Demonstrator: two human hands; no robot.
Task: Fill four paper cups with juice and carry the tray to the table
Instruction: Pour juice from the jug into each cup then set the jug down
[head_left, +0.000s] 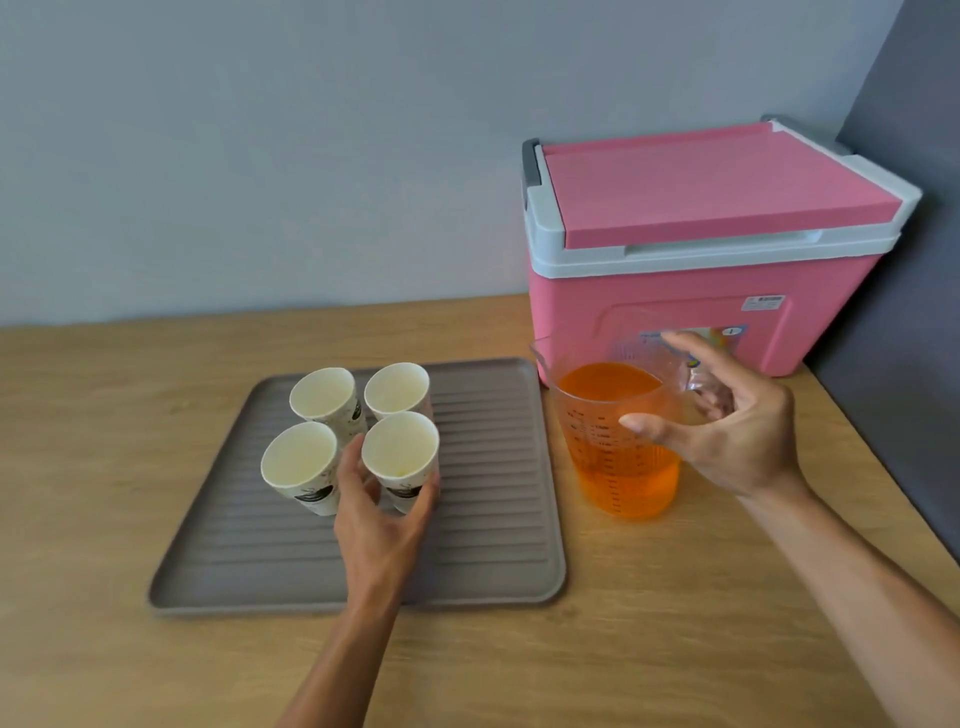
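Observation:
Several white paper cups stand close together on a ribbed grey-brown tray (488, 561). All look empty of juice. My left hand (382, 525) wraps the base of the front right cup (401, 452), thumb on its left, fingers on its right. The front left cup (300, 457) stands beside it, and two more cups (324, 395) (397, 387) stand behind. A clear measuring jug (618, 441) of orange juice stands right of the tray. My right hand (737, 431) is spread at the jug's handle, fingers apart and not closed on it.
A pink cooler box (701, 280) with a grey-white lid rim stands behind the jug against the wall. The wooden counter (623, 649) ends at a dark wall on the right.

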